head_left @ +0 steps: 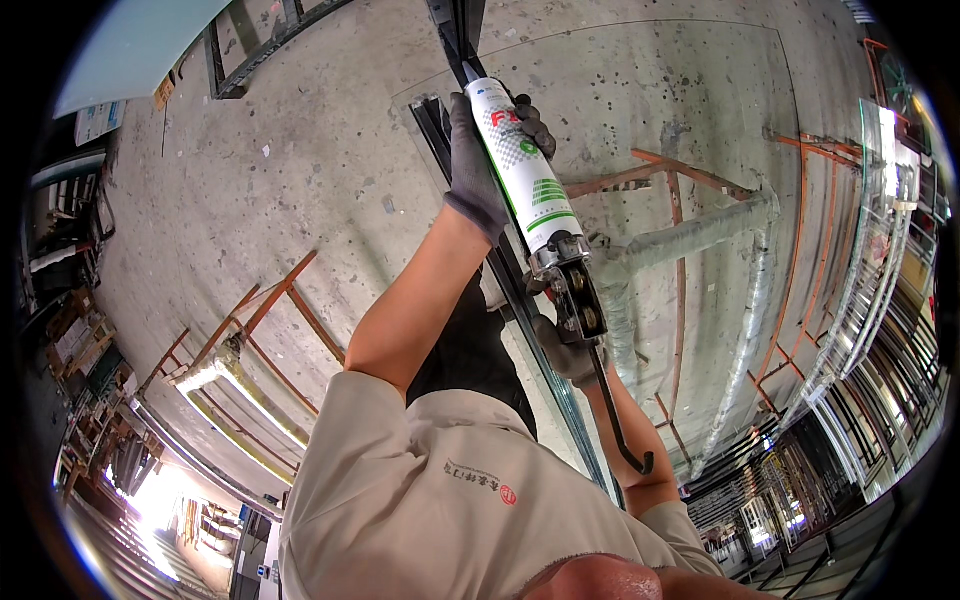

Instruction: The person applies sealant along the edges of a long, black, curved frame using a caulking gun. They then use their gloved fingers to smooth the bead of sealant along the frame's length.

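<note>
Near the middle of the head view lies a caulking gun (570,285), held at a slant and loaded with a white sealant tube (525,165) printed in green and red. My left hand (472,165), in a dark grey glove, wraps round the front half of the tube, its fingertips curling over the right side. Behind the tube, my gloved right hand (565,350) closes round the gun's grip, which is mostly hidden. A hooked black rod (625,435) runs back toward my chest. The tube's nozzle (468,72) points at a dark metal profile (455,25), apparently close to it.
Long dark profiles (432,125) run beneath the gun. Rust-coloured metal trestles (290,285) stand on the left, with more rails (680,220) on the right, some bars wrapped in plastic (690,228). Racks of profiles (800,490) fill the lower right. A dark frame (225,80) lies upper left.
</note>
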